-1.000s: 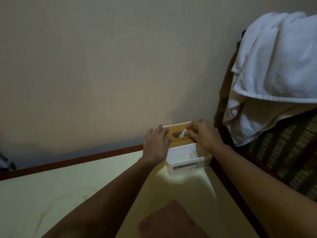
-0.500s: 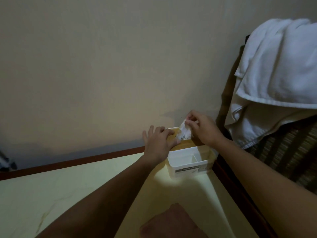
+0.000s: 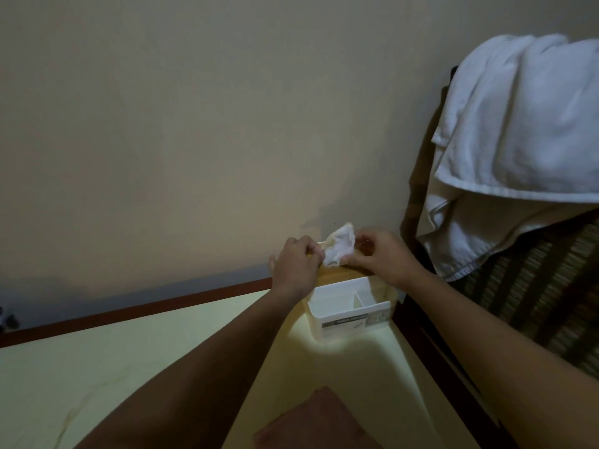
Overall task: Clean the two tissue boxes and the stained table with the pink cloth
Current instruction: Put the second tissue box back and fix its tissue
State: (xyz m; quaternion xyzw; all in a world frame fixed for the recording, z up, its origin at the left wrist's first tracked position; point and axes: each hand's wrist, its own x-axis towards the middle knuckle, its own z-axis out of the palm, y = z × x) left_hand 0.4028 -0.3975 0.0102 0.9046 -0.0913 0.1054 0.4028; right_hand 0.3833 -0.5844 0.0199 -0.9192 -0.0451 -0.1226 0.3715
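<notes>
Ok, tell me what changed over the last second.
The right hand has pulled the tissue further up from the slot of the tissue box; the left hand has curled its fingers beside it, grip unclear. Box, pink cloth and table stayed put.

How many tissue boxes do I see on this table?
1. The tissue box stands at the table's far right corner, by the wall. A second one may lie outside the view.

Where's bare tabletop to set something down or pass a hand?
Free: wide table stretch left of the left arm, stained near the front. Small patch between tissue box and pink cloth. Crowded: far right corner, left hand and right hand on box and tissue.
</notes>
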